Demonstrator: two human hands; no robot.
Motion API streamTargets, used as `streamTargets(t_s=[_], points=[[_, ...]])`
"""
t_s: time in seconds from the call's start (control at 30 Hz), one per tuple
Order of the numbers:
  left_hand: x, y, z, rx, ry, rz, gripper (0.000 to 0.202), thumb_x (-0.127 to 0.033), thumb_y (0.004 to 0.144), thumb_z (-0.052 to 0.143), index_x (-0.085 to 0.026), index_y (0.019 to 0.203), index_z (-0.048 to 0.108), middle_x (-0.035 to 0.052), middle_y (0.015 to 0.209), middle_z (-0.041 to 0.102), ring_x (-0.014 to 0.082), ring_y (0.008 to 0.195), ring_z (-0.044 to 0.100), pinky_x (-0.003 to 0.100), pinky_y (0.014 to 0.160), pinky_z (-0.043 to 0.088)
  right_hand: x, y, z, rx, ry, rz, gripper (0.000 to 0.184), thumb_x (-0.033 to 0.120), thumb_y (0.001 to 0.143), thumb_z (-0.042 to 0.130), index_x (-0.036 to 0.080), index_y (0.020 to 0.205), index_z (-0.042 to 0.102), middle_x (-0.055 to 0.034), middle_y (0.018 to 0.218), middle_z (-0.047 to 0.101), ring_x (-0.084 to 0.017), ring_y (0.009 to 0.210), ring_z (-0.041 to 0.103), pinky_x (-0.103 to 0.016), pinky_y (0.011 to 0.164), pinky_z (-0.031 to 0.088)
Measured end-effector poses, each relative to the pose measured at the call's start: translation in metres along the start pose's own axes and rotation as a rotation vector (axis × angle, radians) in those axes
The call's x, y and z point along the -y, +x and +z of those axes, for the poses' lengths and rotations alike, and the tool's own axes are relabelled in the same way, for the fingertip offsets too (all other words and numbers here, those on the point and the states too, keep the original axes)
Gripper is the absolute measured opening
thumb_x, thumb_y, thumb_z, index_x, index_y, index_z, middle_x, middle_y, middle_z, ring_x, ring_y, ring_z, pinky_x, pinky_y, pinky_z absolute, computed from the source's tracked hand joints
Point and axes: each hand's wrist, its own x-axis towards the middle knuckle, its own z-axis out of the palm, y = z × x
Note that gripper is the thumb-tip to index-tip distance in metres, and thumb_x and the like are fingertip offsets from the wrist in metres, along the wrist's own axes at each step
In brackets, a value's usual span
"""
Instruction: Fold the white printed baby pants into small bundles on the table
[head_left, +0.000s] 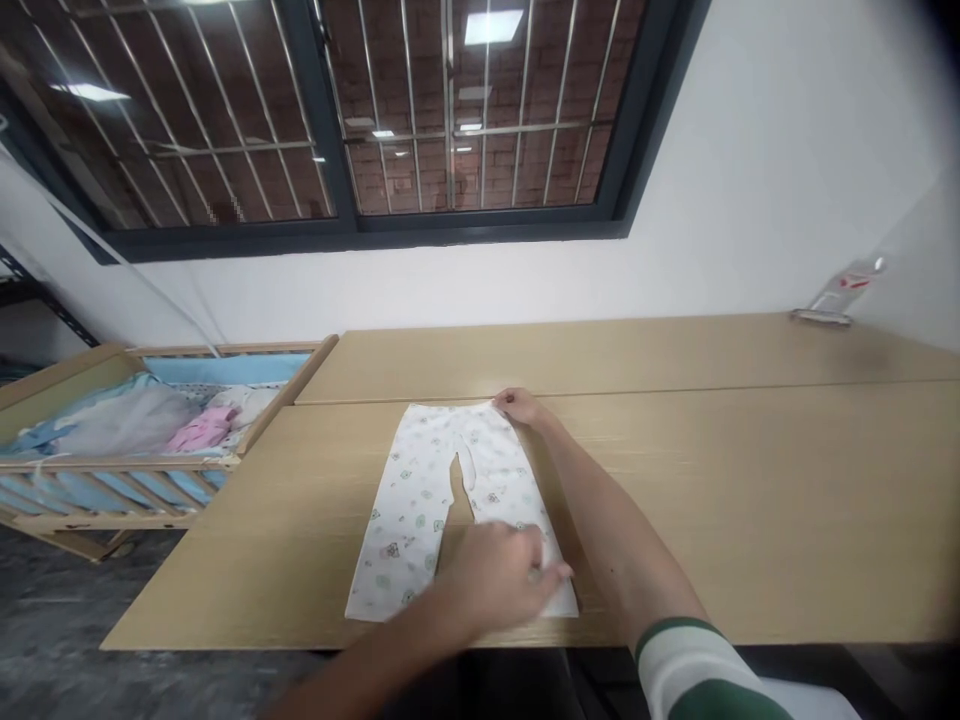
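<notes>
A pair of white baby pants (427,450) with a small green and brown print lies flat on the wooden table, legs toward me. At the waistband's far right corner, my right hand (517,405) is closed, pinching the fabric. My left hand (502,575) is over the lower part of the right-side leg, blurred by motion. Its fingers look partly curled, and whether they grip the cloth cannot be made out. That hand hides part of this leg, while the other leg shows down to its hem.
The wooden table (750,500) has a seam running across its far part. To the left stands a wooden crib (285,390) with blue lining, holding a pink cloth (202,428) and other bedding. A clear packet (840,295) leans at the far right corner. Behind is a barred window (480,225).
</notes>
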Motion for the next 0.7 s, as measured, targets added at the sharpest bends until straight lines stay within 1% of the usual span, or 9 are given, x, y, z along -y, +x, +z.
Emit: streamTargets(t_s=[0.03,0.1,0.17,0.23,0.33,0.4,0.57,0.63,0.7], points=[[-0.012,-0.005,0.012,0.047,0.024,0.021,0.043,-0.058,0.093,0.046,-0.021,0.089,0.068,0.0068,0.081,0.073,0.0263,0.078,0.069,0.037,0.072,0.049,0.0,-0.001,0.0,0.002,0.013,0.003,0.012,0.027,0.076,0.075,0.016,0.077,0.069,-0.0034,0.074,0.071,-0.015,0.069,0.062,-0.023,0.065,0.048],[-0.027,-0.008,0.03,0.108,0.086,0.023,0.045,-0.058,0.09,0.048,-0.018,0.094,0.069,0.0121,0.086,0.074,0.031,0.08,0.07,0.041,0.074,0.051,0.0,-0.003,0.001,0.004,0.035,0.007,0.015,0.028,0.075,0.077,0.016,0.077,0.069,-0.0025,0.074,0.07,-0.015,0.068,0.061,-0.023,0.065,0.048],[-0.032,-0.006,0.041,0.146,0.12,0.01,0.048,-0.058,0.089,0.049,-0.016,0.099,0.07,0.0162,0.09,0.074,0.034,0.083,0.07,0.044,0.075,0.051,0.001,-0.005,0.001,0.005,0.053,0.01,0.018,0.029,0.073,0.079,0.017,0.079,0.068,-0.0016,0.073,0.069,-0.014,0.068,0.062,-0.023,0.065,0.049],[-0.031,-0.003,0.046,0.167,0.114,0.007,0.05,-0.057,0.09,0.047,-0.014,0.101,0.07,0.0184,0.091,0.074,0.0354,0.085,0.07,0.046,0.075,0.052,0.002,-0.007,0.0,0.004,0.072,0.012,0.02,0.028,0.072,0.081,0.016,0.081,0.068,-0.0012,0.072,0.069,-0.014,0.068,0.062,-0.023,0.065,0.049],[-0.028,0.0,0.047,0.18,0.094,0.014,0.049,-0.05,0.092,0.042,-0.013,0.1,0.072,0.0209,0.091,0.074,0.0371,0.084,0.07,0.048,0.073,0.051,0.003,-0.008,-0.001,0.002,0.098,0.019,0.021,0.024,0.07,0.082,0.016,0.083,0.067,-0.0005,0.071,0.068,-0.014,0.067,0.062,-0.024,0.066,0.049],[-0.026,0.001,0.047,0.181,0.095,0.017,0.045,-0.044,0.091,0.043,-0.013,0.098,0.074,0.0218,0.09,0.074,0.0371,0.082,0.07,0.048,0.072,0.051,0.005,-0.009,-0.001,-0.001,0.111,0.025,0.023,0.022,0.068,0.083,0.016,0.082,0.066,0.0005,0.069,0.066,-0.014,0.067,0.062,-0.024,0.066,0.049],[-0.027,0.0,0.042,0.169,0.073,-0.004,0.034,-0.036,0.085,0.05,-0.015,0.087,0.077,0.0197,0.085,0.075,0.0338,0.076,0.07,0.043,0.069,0.048,0.012,-0.015,0.0,-0.028,0.107,0.035,0.027,0.021,0.065,0.084,0.017,0.082,0.064,0.0044,0.062,0.061,-0.013,0.062,0.058,-0.023,0.063,0.049],[-0.026,-0.006,0.037,0.116,-0.011,-0.038,0.032,-0.034,0.085,0.05,-0.017,0.078,0.076,0.0165,0.079,0.075,0.0301,0.071,0.069,0.039,0.066,0.045,0.017,-0.02,0.003,-0.053,0.096,0.04,0.025,0.021,0.066,0.083,0.017,0.081,0.064,0.0053,0.06,0.059,-0.012,0.06,0.057,-0.023,0.061,0.048],[-0.023,-0.014,0.033,0.026,-0.163,-0.082,0.032,-0.032,0.086,0.05,-0.019,0.068,0.073,0.0118,0.071,0.074,0.0245,0.064,0.066,0.035,0.061,0.041,0.022,-0.024,0.006,-0.081,0.091,0.044,0.023,0.02,0.067,0.081,0.018,0.082,0.063,0.0049,0.061,0.059,-0.013,0.059,0.057,-0.024,0.06,0.048]])
